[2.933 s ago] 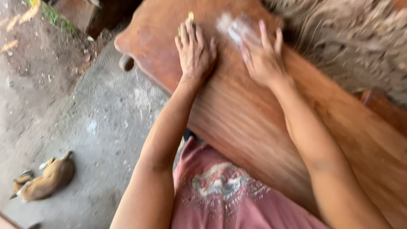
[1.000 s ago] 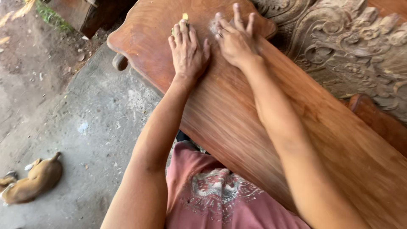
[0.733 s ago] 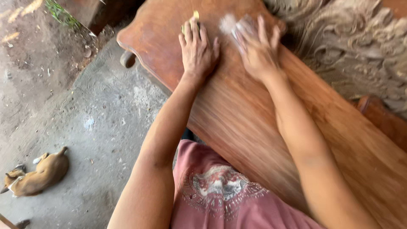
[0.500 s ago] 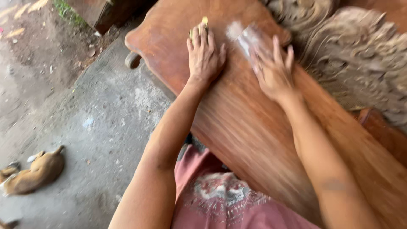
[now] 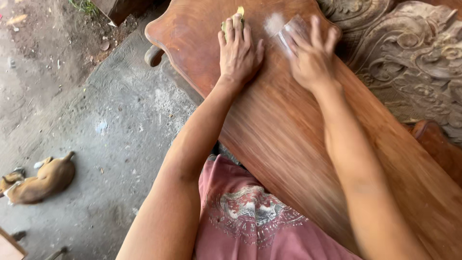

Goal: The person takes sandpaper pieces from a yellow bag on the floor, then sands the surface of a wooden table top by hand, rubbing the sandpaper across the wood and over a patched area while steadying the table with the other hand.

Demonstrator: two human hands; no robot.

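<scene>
Both hands sit a little nearer the rounded end of the wooden panel (image 5: 298, 144) than they did half a second ago, and the right one has pushed its sheet of sandpaper (image 5: 293, 30) back up toward the pale dust patch (image 5: 274, 21). Right hand (image 5: 313, 58) lies flat with fingers spread, pressing the translucent sheet down onto the panel rather than closing around it; the sheet's far edge pokes out beyond the fingertips, just beside the dust. Left hand (image 5: 239, 50) also lies open and flat on the panel, to the left of the sandpaper and apart from it, with a small yellowish scrap (image 5: 239, 10) showing past its fingertips; whether it pins that scrap cannot be told. As for progress, the smooth reddish face of the panel looks evenly rubbed along its length, and the only fresh powder lies near the rounded end, so the work appears to be at that end, with how much remains not clear from this view. Right of the panel stands a carved wooden piece (image 5: 414, 53). Left of the panel, well apart on the concrete floor (image 5: 96, 135), a tan dog (image 5: 41, 178) lies curled.
</scene>
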